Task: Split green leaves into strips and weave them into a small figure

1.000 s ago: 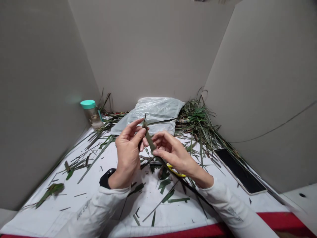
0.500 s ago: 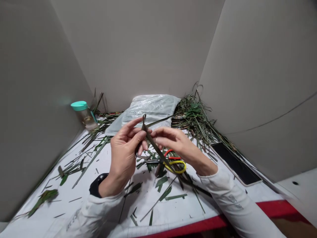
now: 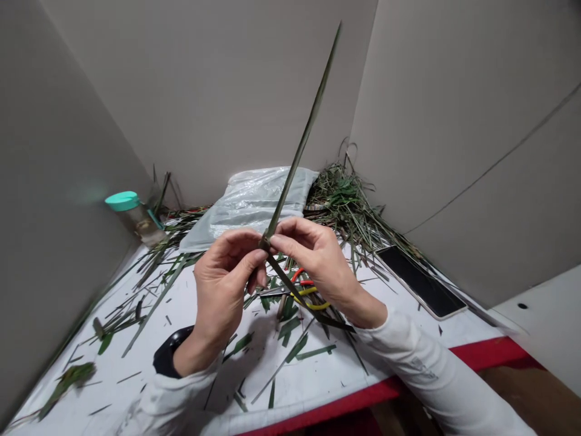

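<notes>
Leaf strip (image 3: 299,145), long and narrow, stands tilted at centre frame, its tip reaching the top edge; a darker length runs below the grip toward lower right. Left hand (image 3: 222,290) and right hand (image 3: 318,260) both closed in fingertip pinches on it, meeting at the strip. Scissors with red and yellow handles (image 3: 304,290) lie just below, on white sheet (image 3: 195,315) among leaf scraps (image 3: 290,330). Plastic bag (image 3: 247,206) and heaped leaves (image 3: 342,200) upper centre; teal-lidded jar (image 3: 131,212) left; phone (image 3: 420,281) right.
</notes>
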The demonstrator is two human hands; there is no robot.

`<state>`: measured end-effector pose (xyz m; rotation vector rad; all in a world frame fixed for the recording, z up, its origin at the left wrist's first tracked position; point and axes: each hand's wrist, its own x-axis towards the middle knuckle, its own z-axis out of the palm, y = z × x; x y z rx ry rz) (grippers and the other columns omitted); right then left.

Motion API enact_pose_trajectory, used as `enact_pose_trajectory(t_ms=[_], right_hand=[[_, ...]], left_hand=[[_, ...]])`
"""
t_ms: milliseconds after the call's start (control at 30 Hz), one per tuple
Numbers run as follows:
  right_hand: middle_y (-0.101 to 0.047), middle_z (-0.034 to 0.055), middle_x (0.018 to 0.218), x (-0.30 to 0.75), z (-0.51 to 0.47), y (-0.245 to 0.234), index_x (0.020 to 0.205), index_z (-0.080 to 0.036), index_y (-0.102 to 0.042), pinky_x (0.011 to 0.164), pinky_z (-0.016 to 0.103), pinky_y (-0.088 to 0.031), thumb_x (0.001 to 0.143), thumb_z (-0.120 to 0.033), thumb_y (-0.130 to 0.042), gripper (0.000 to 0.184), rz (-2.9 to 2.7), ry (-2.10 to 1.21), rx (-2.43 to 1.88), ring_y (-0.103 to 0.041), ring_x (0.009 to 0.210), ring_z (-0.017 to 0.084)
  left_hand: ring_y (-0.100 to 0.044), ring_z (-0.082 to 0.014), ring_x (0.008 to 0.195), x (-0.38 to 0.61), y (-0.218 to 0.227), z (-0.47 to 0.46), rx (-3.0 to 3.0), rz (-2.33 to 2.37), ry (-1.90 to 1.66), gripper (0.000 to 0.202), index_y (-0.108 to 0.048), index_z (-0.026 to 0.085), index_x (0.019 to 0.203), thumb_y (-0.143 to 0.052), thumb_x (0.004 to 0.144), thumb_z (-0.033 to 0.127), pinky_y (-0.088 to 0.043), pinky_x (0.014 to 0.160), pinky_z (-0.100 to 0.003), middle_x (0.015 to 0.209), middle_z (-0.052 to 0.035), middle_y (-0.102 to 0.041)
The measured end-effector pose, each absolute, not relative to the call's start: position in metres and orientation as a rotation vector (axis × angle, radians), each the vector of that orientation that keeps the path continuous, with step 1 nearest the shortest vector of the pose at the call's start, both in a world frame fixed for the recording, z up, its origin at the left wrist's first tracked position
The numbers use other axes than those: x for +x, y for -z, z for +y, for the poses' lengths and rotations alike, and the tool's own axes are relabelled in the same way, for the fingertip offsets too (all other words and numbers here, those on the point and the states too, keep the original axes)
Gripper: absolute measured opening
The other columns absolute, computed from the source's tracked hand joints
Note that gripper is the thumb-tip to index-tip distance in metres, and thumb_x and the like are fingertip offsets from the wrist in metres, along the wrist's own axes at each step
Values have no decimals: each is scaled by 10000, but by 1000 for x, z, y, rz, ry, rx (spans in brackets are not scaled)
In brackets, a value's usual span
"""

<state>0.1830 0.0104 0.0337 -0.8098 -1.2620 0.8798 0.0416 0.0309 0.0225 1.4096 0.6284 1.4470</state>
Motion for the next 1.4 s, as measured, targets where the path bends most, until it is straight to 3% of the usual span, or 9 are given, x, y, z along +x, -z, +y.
enact_pose_trajectory(t_ms=[233,367,533,700,867,1100,1400], right_hand=[[-622,-15,785,177,10,-28,825,-190,-601,688,262,-502,823,-200,-645,45,-1261,-678,-900,-596,718,124],[-609,-20,850,174,12,-23,892,-219,-547,719,254,-521,816,-163,-663,150,-1199,-583,-867,-610,769,122],[-675,-3,854,174,14,-16,877,-220,-642,777,283,-533,871,-131,-611,94,-1291,-481,-879,-647,812,143],[-700,23,979,173,15,-12,974,-216,-677,855,311,-529,892,-151,-638,112,-1453,-353,-894,-657,922,161],[-706,21,961,172,16,-11,942,-206,-677,868,307,-511,891,-137,-662,88,-1487,-280,-901,-650,933,158],[-659,29,910,172,17,-10,877,-180,-660,819,291,-499,876,-84,-649,97,-1504,-285,-932,-624,877,151],[-635,88,1004,171,12,-9,863,-168,-627,892,345,-477,891,-60,-601,114,-1540,-12,-944,-602,1006,198]], left_hand=[[-536,-47,429,43,-16,32,1466,660,-1459,133,-701,223,877,-726,797,121,-351,366,-146,682,50,-662],[-527,-50,413,45,-15,33,1429,699,-1465,145,-667,220,866,-741,779,131,-355,361,-143,657,60,-654],[-485,-47,405,45,-16,35,1397,743,-1384,143,-707,214,930,-722,797,164,-330,361,-142,602,62,-612],[-406,-45,405,40,-14,37,1416,793,-1372,212,-776,202,1032,-704,833,222,-317,375,-145,476,68,-515],[-424,-46,412,38,-10,39,1462,791,-1407,246,-782,254,1063,-691,842,193,-363,394,-154,528,57,-600],[-560,-81,468,43,-5,41,1426,748,-1423,244,-783,213,1028,-700,811,135,-483,447,-181,653,27,-715],[-551,-85,482,47,-8,36,1424,756,-1404,78,-721,173,885,-688,818,153,-464,463,-180,618,34,-673]])
